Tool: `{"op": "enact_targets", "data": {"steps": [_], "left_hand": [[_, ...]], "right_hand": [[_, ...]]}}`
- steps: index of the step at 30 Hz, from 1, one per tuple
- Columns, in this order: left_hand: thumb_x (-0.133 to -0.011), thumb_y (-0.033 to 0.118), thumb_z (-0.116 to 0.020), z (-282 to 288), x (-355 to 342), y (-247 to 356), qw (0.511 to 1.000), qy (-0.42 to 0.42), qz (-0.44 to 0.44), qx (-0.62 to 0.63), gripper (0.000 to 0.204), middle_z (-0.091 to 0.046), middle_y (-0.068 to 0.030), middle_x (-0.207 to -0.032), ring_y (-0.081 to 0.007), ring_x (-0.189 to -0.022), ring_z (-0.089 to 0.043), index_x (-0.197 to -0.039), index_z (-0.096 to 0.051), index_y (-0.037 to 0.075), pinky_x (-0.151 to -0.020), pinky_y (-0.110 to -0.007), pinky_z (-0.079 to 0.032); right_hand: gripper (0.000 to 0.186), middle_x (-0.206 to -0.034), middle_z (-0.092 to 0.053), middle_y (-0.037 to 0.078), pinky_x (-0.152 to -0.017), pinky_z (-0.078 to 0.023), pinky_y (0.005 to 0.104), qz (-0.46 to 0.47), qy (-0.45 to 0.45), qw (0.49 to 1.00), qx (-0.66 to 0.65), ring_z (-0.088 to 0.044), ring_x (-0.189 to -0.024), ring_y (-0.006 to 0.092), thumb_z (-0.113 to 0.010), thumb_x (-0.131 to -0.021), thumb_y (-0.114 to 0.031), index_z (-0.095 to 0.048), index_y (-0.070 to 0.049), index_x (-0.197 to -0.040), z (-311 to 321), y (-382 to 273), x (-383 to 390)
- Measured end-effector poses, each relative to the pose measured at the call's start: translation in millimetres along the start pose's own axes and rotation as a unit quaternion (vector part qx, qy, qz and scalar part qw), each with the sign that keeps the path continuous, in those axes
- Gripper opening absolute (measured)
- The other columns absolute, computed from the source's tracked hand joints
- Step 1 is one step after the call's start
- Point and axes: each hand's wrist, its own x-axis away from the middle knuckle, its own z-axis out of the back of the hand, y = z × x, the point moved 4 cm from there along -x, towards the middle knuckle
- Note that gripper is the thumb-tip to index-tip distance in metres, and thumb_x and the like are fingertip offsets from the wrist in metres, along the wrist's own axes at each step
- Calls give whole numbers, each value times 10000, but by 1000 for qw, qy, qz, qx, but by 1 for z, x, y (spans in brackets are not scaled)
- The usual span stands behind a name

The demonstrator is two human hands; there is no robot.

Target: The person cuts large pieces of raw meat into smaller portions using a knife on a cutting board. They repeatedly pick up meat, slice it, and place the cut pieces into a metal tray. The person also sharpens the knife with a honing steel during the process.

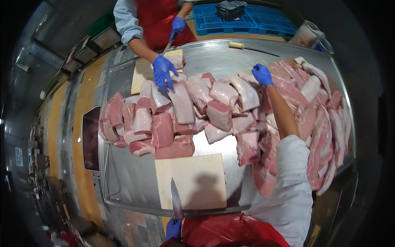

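Note:
My left hand, in a blue glove, grips a knife at the table's near edge. Its blade points away from me over a bare white cutting board. Stretched far across the table, my right hand, also blue-gloved, is closed beside the pale meat chunks. Whatever its curled fingers may hold is hidden. Cut blocks of pink meat with white fat are heaped across the middle. Long meat slabs pile up to the right, under and beyond my right forearm.
Opposite, a co-worker's gloved hand touches the meat, while the other hand holds a knife near a second cutting board. A sharpening steel lies on the metal table. Blue pallets stand behind; a dark bin sits left.

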Motion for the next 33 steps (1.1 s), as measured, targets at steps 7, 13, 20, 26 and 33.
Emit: {"op": "enact_targets", "data": {"steps": [7, 13, 20, 26, 33], "left_hand": [[-926, 274, -686, -36, -5, 31, 995, 23, 99, -21, 271, -639, -67, -714, -146, -612, -631, -976, -610, 18, -555, -296, -503], [-922, 277, -689, -57, -7, 49, 989, 39, 143, -19, 270, -647, -65, -715, -145, -614, -631, -962, -621, 19, -564, -297, -506], [-918, 282, -692, -60, -13, 58, 986, 41, 158, -16, 270, -656, -63, -717, -143, -617, -631, -946, -633, 20, -573, -298, -509], [-914, 286, -695, -52, -2, 42, 989, 41, 139, -4, 271, -664, -61, -718, -141, -620, -631, -932, -644, 21, -582, -299, -511], [-910, 290, -698, -44, 22, 2, 994, 59, 81, 42, 272, -674, -59, -719, -140, -623, -631, -916, -656, 22, -591, -300, -514]], "right_hand": [[523, -1284, -615, 223, -1003, -486, 457, -27, -74, 983, 167, -600, -1189, 368, -628, -781, -236, -599, -63, -1274, -65, 65, -156], [762, -1553, -354, 222, -1175, -327, 409, -31, -96, 960, 262, -363, -1433, 356, -581, -811, -174, -331, -38, -1518, -91, 88, -231], [653, -1460, -458, 212, -1112, -393, 439, -5, -170, 938, 301, -445, -1357, 370, -616, -803, -161, -450, -85, -1430, -101, 87, -249], [381, -1194, -645, 181, -973, -490, 476, 63, -145, 934, 322, -618, -1113, 367, -676, -811, -247, -645, -126, -1171, -113, 73, -205], [315, -1065, -696, 216, -892, -527, 457, 119, -278, 926, 226, -657, -1033, 394, -718, -786, -257, -716, -92, -1053, -109, 43, -150]]}}
